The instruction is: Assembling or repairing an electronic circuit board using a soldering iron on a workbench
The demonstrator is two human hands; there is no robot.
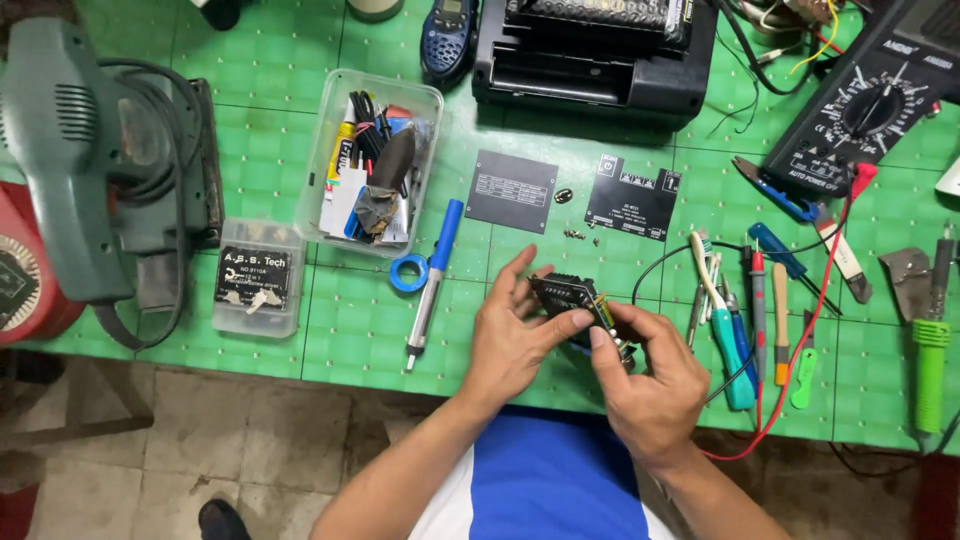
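Our left hand (510, 340) and right hand (650, 385) pinch a boxy black module (570, 296); glossy green mat (290, 150) stretches toward twelve o'clock

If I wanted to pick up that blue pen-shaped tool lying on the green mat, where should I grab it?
Probably the middle of the blue desoldering pump, pinched across its narrow barrel from above. It lies flat and nearly upright in the view, tip toward the mat's near edge, with a blue tape roll touching its left side.

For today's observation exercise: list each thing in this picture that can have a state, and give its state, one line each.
Left hand: gripping the small black part.
Right hand: gripping the same part.
Small black part: held above the green mat.
Clear tub: open, full of tools.
Small clear box: closed.
Blue tool: lying flat, untouched.
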